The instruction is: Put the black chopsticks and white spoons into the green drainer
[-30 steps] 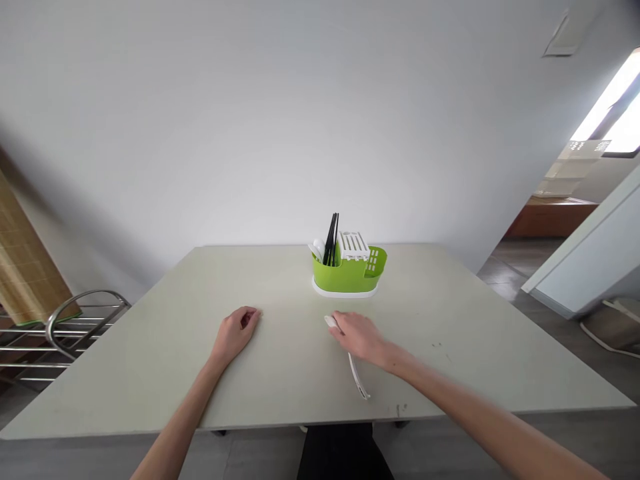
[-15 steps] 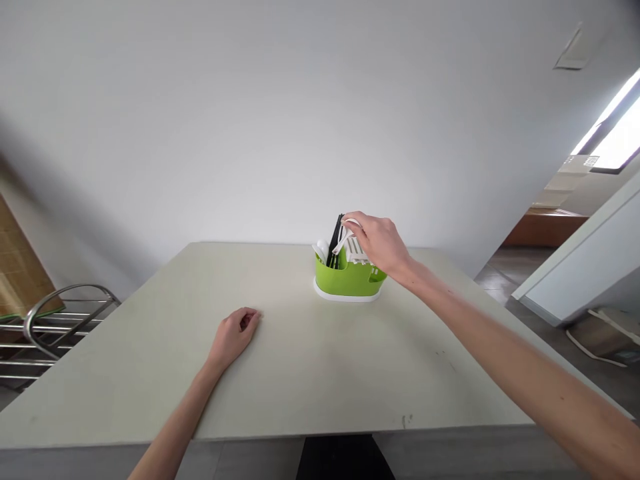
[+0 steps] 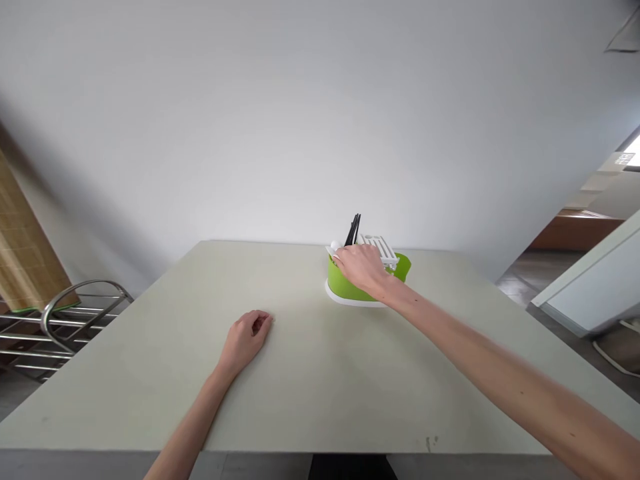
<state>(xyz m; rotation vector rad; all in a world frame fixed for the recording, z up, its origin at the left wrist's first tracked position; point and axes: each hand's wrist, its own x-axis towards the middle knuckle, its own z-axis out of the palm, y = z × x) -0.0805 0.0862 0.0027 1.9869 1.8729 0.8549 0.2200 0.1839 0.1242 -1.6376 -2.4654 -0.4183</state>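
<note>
My right hand reaches down over the left front rim of a green cutlery holder with a white base. Its fingers are closed at the opening, and whatever they hold is hidden behind them. White spoons show just past the fingertips. Black chopsticks stand tilted behind the hand, and a white slotted rack covers the holder's middle. Loosely curled, my left hand rests on the table to the left of the holder, apart from it, with nothing visible in it.
The holder stands toward the back of a pale table, close to a white wall. A metal rack and a rolled bamboo mat are beyond the table's left edge. Past the right side stands a white panel.
My right hand has moved down and toward the holder's left end; the white spoon it held above the holder is no longer distinguishable. The view has shifted slightly left. My left hand stays put.
</note>
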